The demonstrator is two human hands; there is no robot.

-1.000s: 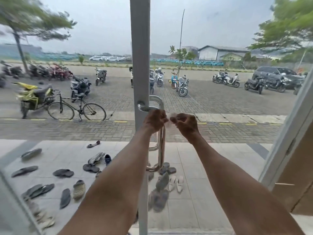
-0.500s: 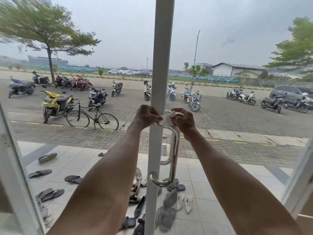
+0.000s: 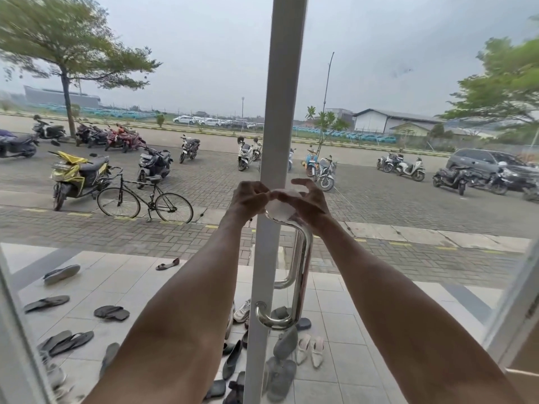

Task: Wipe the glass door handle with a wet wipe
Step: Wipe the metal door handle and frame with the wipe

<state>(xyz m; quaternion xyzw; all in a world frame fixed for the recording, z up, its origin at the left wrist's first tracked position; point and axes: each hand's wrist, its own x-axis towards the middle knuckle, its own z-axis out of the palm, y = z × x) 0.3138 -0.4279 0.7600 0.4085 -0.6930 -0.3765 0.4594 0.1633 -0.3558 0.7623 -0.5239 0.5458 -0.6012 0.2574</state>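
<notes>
A polished steel D-shaped handle is fixed to the white upright frame of the glass door. A white wet wipe lies draped over the handle's top bend. My left hand pinches the wipe's left edge in front of the frame. My right hand presses the wipe onto the top of the handle, thumb and one finger raised. Both forearms reach up from the bottom of the view. The handle's lower bend is bare.
Through the glass, many sandals and shoes lie on the tiled porch. Beyond are a bicycle, parked scooters and a dark car. Another white door frame slants at the right edge.
Both hands rose from mid-handle to its top bend, and the wipe went from held between them to draped over the bend. The view shifted so the frame sits more central.
</notes>
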